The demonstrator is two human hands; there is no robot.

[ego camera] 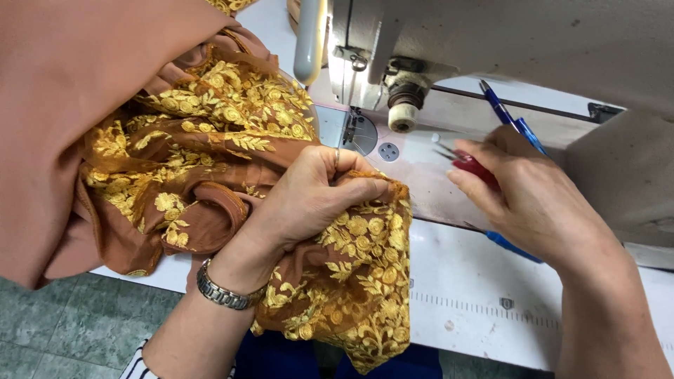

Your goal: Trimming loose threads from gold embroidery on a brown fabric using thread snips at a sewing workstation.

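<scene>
Fabric [210, 161]: brown sheer mesh with gold floral embroidery, bunched in a heap on the left half of the white surface [477, 295], one end draped over the front edge toward the person's lap. Left hand [316, 196] sits on top of the bunch, fingers [351, 186] curled and pressed together, pinching a fold of the fabric near its edge; ring on one finger, metal watch [225, 289] on the wrist. Pinch point is just beside the needle plate [354, 133] of the sewing machine [491, 42], not under the needle. Right hand [533, 200] is well apart from the fabric, resting on the machine bed to the right, fingers closed around small red-handled snips [470, 165], metal tips poking out toward the left. Blue pen [509, 116] lies on the bed just behind that hand; another blue object [512, 245] shows under the palm, too hidden to identify. Plain tan cloth [70, 105] fills the upper-left of the view, overlapping the embroidered piece. Printed ruler scale [477, 303] runs along the front of the surface. Green tiled floor [63, 323] visible lower left.
</scene>
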